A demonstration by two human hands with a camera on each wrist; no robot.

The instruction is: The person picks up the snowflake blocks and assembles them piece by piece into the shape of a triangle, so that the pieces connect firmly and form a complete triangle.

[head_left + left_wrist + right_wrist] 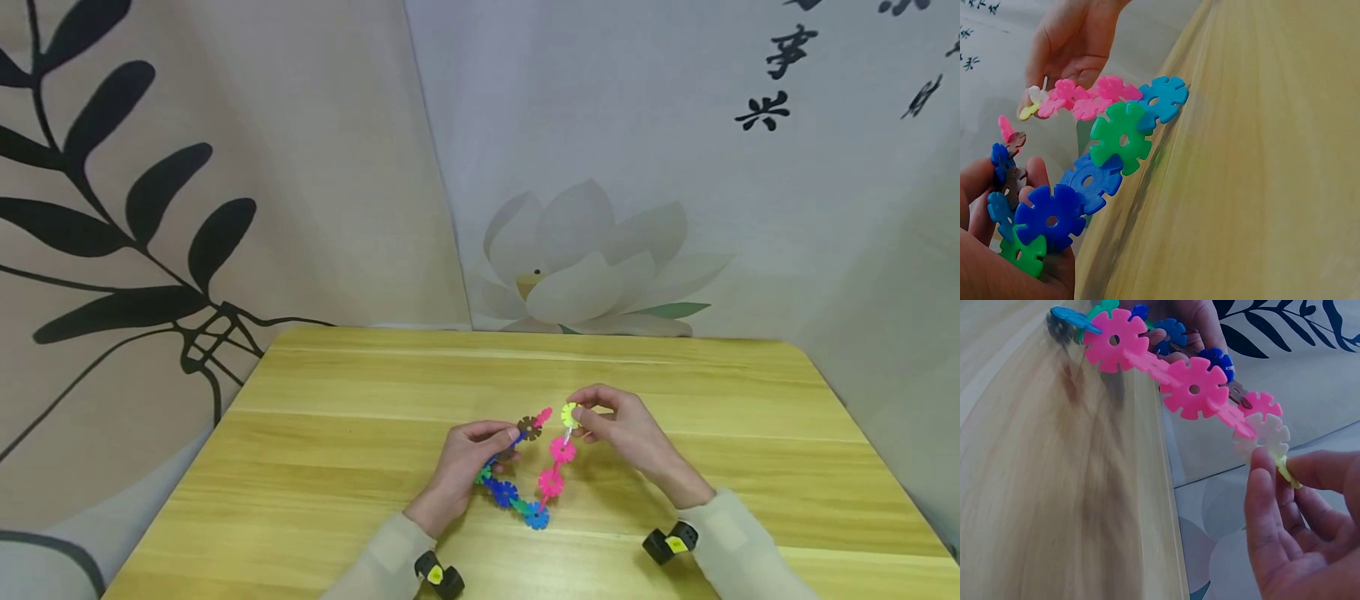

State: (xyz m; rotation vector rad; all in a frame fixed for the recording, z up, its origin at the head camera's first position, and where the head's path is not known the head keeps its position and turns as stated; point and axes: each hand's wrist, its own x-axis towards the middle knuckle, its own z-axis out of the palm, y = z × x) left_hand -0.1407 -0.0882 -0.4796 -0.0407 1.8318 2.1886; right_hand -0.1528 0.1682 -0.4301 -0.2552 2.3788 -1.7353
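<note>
A chain of interlocking plastic snowflake discs curves between the two hands, its ends apart. My left hand (457, 467) grips the chain's left side, with a brown disc (529, 428) and a pink end disc (543, 417) sticking out beyond the fingers. Below hang dark blue (1052, 219), green (1122, 139) and light blue discs (537, 516). Up the right side run several pink discs (1194, 389), then a white disc (1262, 439). Finger and thumb of my right hand (626, 433) pinch the yellow disc (571, 414) at that end.
The wooden table (300, 500) spreads under both hands. Behind it hang a plant-printed cloth (337, 167) and a lotus-printed one (585, 125). Black wrist cameras (671, 542) are strapped at both sleeves.
</note>
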